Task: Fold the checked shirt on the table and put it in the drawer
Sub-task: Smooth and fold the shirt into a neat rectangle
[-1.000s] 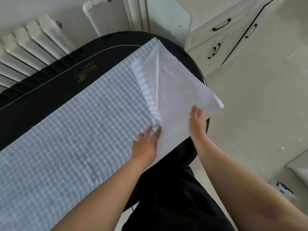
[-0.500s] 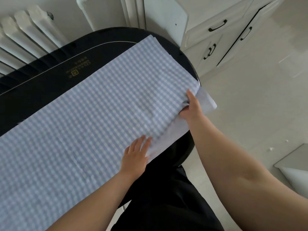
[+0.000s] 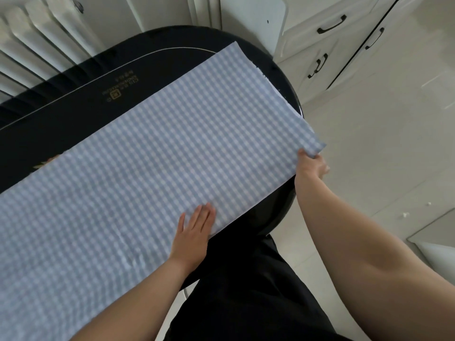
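Observation:
The blue-and-white checked shirt (image 3: 157, 163) lies spread flat in a long band across the black table (image 3: 73, 104), from the lower left to the table's right end. My left hand (image 3: 194, 230) rests flat, fingers apart, on the shirt's near edge. My right hand (image 3: 310, 166) pinches the shirt's near right corner, which hangs past the table rim. The white cabinet drawers with black handles (image 3: 330, 23) stand behind the table's right end, all closed.
A white radiator (image 3: 29, 38) runs along the wall at the upper left, behind the table. Pale floor tiles (image 3: 381, 143) lie to the right. A white object (image 3: 438, 249) sits at the lower right edge. My dark trousers fill the bottom centre.
The folded-back white underside of the shirt's right end has been turned down flat. My right hand moved out to the near right corner and gripped it; my left hand stayed pressing the near edge.

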`<state>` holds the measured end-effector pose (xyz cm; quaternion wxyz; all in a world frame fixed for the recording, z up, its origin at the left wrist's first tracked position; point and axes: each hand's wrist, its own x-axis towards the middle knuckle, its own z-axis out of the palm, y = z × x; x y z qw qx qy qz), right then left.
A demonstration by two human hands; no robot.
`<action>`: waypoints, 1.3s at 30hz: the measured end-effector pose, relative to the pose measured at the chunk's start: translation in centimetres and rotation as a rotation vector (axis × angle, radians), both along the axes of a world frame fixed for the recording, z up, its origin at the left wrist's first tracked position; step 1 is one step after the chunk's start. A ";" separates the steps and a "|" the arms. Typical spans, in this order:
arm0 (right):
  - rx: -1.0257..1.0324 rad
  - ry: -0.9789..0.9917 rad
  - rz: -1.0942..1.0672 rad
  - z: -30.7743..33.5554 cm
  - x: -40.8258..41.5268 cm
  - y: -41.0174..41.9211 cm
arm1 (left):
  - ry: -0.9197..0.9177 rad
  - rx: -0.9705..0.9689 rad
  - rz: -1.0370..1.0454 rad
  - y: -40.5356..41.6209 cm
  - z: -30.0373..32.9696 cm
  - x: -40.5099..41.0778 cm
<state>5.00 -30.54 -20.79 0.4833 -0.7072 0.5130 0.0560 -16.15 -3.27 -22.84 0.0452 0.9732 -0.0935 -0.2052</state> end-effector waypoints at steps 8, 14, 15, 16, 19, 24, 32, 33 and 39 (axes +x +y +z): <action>0.203 -0.081 -0.130 0.9 -0.3 1.0 | 0.002 -0.023 0.028 -0.4 -0.3 -0.9; 0.215 -0.009 -0.096 3.0 1.3 3.6 | -0.029 -0.103 0.115 0.1 -0.2 -0.7; 0.259 -0.012 -0.043 4.3 2.1 4.5 | -0.050 -0.123 0.141 0.3 -0.1 -0.4; 0.295 -0.047 0.072 5.8 3.2 5.6 | -0.077 -0.150 0.177 0.5 0.1 0.1; 0.488 -0.196 0.183 11.1 7.6 9.9 | -0.254 -0.275 0.325 1.0 1.5 1.6; 0.785 -0.341 0.104 14.5 8.6 10.8 | -0.333 -0.259 0.301 0.6 2.9 1.9; 0.411 -0.032 -0.056 2.8 2.6 1.6 | -0.055 -0.133 0.170 0.4 -0.3 -0.6; 0.376 0.005 -0.009 2.7 2.6 1.4 | -0.059 -0.132 0.170 0.6 -0.5 -0.8; 0.258 0.049 -0.054 2.9 2.0 0.7 | -0.076 -0.080 0.116 2.0 -1.2 -1.5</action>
